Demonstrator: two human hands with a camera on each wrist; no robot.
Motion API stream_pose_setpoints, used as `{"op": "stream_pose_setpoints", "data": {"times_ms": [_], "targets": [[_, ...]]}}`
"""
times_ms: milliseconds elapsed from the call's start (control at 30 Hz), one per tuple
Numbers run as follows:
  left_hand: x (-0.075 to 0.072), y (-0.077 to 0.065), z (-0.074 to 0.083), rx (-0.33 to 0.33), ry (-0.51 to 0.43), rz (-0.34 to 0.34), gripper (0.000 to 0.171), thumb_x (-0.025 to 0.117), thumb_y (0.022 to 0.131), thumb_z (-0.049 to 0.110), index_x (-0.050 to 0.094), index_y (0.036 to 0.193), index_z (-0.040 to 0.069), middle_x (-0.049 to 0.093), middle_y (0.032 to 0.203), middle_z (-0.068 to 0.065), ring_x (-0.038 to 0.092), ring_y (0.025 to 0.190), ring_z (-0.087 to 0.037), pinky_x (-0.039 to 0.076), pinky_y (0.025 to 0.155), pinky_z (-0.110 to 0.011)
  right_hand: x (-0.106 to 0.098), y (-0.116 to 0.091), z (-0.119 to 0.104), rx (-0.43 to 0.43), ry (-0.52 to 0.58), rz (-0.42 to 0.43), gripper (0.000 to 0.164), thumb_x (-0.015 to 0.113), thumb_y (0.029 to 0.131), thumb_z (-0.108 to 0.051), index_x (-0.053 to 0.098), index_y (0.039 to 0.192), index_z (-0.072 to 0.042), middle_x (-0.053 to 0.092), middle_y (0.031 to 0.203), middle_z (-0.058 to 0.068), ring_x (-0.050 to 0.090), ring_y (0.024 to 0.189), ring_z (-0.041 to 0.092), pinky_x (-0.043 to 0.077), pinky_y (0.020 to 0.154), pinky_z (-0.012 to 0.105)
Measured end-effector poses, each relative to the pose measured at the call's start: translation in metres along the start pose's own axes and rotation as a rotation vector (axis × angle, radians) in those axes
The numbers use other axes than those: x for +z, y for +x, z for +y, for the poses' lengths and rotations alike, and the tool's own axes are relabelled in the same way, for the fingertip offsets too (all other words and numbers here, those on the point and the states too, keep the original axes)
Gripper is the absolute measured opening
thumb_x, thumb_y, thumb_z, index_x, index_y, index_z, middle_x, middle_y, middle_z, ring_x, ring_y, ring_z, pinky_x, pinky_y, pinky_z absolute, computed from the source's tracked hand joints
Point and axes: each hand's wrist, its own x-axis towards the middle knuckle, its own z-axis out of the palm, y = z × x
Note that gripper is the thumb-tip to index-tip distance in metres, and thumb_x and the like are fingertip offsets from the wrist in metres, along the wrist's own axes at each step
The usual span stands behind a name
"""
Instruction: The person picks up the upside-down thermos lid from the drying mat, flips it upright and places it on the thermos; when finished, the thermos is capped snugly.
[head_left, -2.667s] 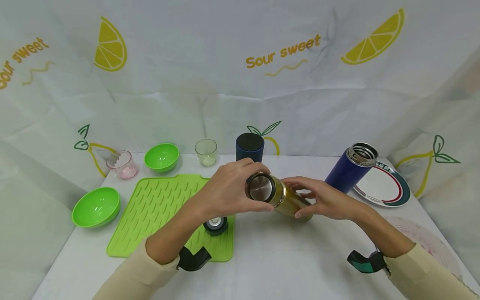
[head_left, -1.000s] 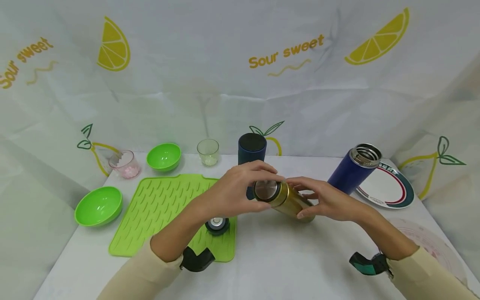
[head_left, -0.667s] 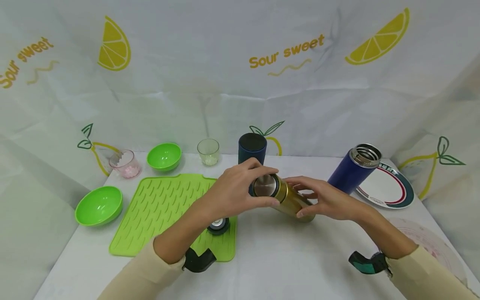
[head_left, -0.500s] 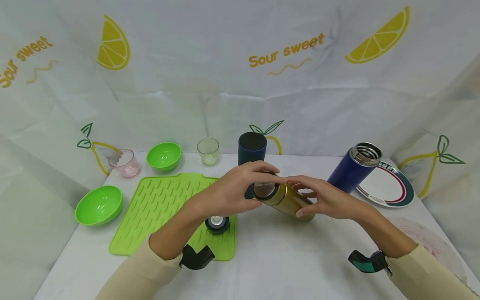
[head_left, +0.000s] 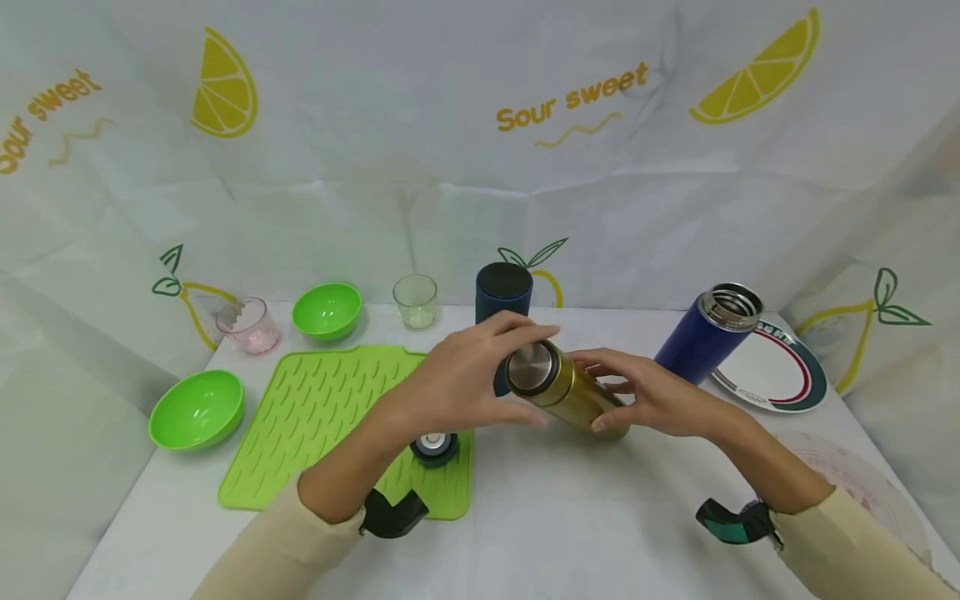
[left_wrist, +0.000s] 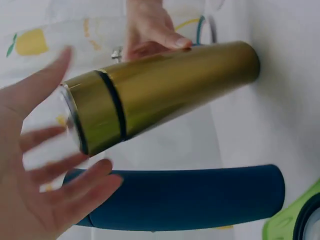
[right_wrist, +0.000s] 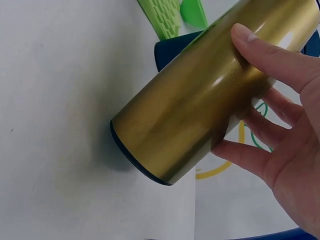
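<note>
Left hand (head_left: 467, 377) has spread wider by the gold bottle (head_left: 576, 398), which the right hand (head_left: 647, 395) still holds tilted.

Downward head view, close wrist views, gold bottle (head_left: 581, 402) in all.

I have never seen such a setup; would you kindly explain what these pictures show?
No robot here: a person works bare-handed. The wide view comes from a camera worn on the head, the closer views from one on each wrist. The right hand holds a tilted gold bottle; the left hand is spread around its cap. On the white table are an open blue bottle, a darker bottle, two green bowls, two small glasses, two plates, and a green mat bearing a round black piece.
</note>
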Motion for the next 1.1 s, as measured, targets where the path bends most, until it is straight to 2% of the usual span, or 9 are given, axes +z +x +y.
{"op": "stream_pose_setpoints", "data": {"times_ms": [133,267,333,433,567,667,767,967,1100], "targets": [[0.006,0.001,0.004,-0.106,0.114,0.067,0.066,0.078,0.078,0.065,0.067,0.129,0.023,0.067,0.108,0.004,0.063,0.080,-0.010,0.052,0.068,-0.020,0.001,-0.001,0.000,0.006,0.003,-0.004,0.077,0.083,0.085,-0.021,0.044,0.152,-0.017,0.052,0.151,0.016,0.055,0.133,0.048,0.054,0.100,0.065],[0.002,0.001,0.001,-0.002,0.000,0.016,0.048,0.082,0.085,0.038,0.069,0.129,0.021,0.068,0.119,0.004,0.067,0.099,-0.010,0.056,0.081,-0.022,0.001,-0.001,-0.001,0.007,0.003,-0.007,0.077,0.083,0.085,-0.021,0.045,0.151,-0.018,0.054,0.150,0.015,0.056,0.133,0.048,0.053,0.101,0.065],[-0.001,0.000,0.000,0.037,-0.056,-0.021,0.059,0.086,0.082,0.026,0.065,0.137,0.020,0.064,0.132,0.002,0.066,0.112,-0.011,0.058,0.091,-0.027,0.001,-0.002,-0.001,0.003,-0.001,-0.001,0.076,0.083,0.085,-0.021,0.045,0.151,-0.016,0.054,0.149,0.016,0.056,0.133,0.049,0.053,0.100,0.066],[-0.001,0.000,0.001,-0.013,-0.003,-0.015,0.069,0.087,0.080,0.037,0.061,0.142,0.021,0.062,0.135,0.000,0.068,0.108,-0.015,0.059,0.087,-0.029,0.001,-0.002,-0.001,0.002,-0.005,0.004,0.076,0.083,0.085,-0.021,0.045,0.151,-0.016,0.054,0.150,0.017,0.055,0.133,0.050,0.053,0.100,0.066],[0.005,0.002,0.004,-0.110,0.097,0.004,0.070,0.077,0.081,0.063,0.064,0.136,0.022,0.067,0.119,0.000,0.067,0.087,-0.013,0.055,0.072,-0.023,0.000,-0.002,-0.001,0.008,-0.004,0.000,0.077,0.083,0.085,-0.021,0.045,0.151,-0.017,0.054,0.150,0.016,0.056,0.133,0.049,0.054,0.100,0.065],[0.004,0.002,0.003,-0.050,0.006,-0.024,0.057,0.080,0.086,0.044,0.065,0.136,0.020,0.067,0.120,0.000,0.066,0.097,-0.011,0.056,0.079,-0.023,0.000,-0.002,-0.003,0.012,-0.001,-0.003,0.076,0.083,0.085,-0.021,0.046,0.151,-0.018,0.055,0.149,0.015,0.056,0.133,0.048,0.053,0.100,0.066],[0.001,0.001,0.000,-0.006,-0.065,-0.047,0.066,0.085,0.083,0.032,0.060,0.142,0.020,0.064,0.132,0.000,0.065,0.110,-0.012,0.058,0.090,-0.029,0.000,-0.002,-0.003,0.011,-0.003,-0.002,0.076,0.083,0.085,-0.022,0.045,0.151,-0.018,0.055,0.149,0.016,0.055,0.133,0.049,0.053,0.100,0.068],[0.007,0.003,0.002,-0.143,0.053,0.032,0.071,0.081,0.077,0.062,0.068,0.131,0.018,0.073,0.113,0.002,0.068,0.094,-0.011,0.056,0.078,-0.026,0.001,-0.001,-0.002,-0.002,0.001,-0.007,0.076,0.082,0.086,-0.020,0.045,0.152,-0.017,0.052,0.152,0.016,0.055,0.133,0.049,0.054,0.100,0.064],[0.008,0.006,0.003,-0.135,0.047,0.029,0.062,0.081,0.079,0.058,0.072,0.123,0.016,0.076,0.102,0.004,0.068,0.089,-0.009,0.055,0.077,-0.024,0.000,0.002,-0.003,-0.010,0.001,-0.011,0.076,0.083,0.085,-0.020,0.046,0.151,-0.018,0.054,0.151,0.014,0.057,0.132,0.046,0.056,0.100,0.061]]}}
